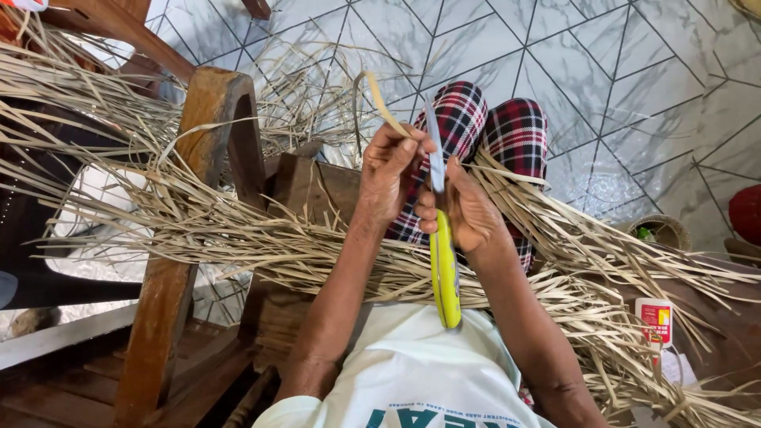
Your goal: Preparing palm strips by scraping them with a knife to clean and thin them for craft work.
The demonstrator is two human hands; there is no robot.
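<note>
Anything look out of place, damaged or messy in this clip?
Nothing looks damaged. The dried leaf strips lie in a loose heap across the lap and wooden frame, some trailing onto the tiled floor. The right hand holds a yellow-handled knife; the left hand pinches one strip.

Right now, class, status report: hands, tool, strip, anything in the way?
Left hand pinches the dried leaf strip. Right hand grips the yellow-handled knife, blade on strip. Loose strips across lap.

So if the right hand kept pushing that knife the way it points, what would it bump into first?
Probably the pale leaf strip pinched by the left hand. The right hand aims the yellow-handled knife up and away, its tip right beside that strip; the exact depth is hard to judge.
</note>
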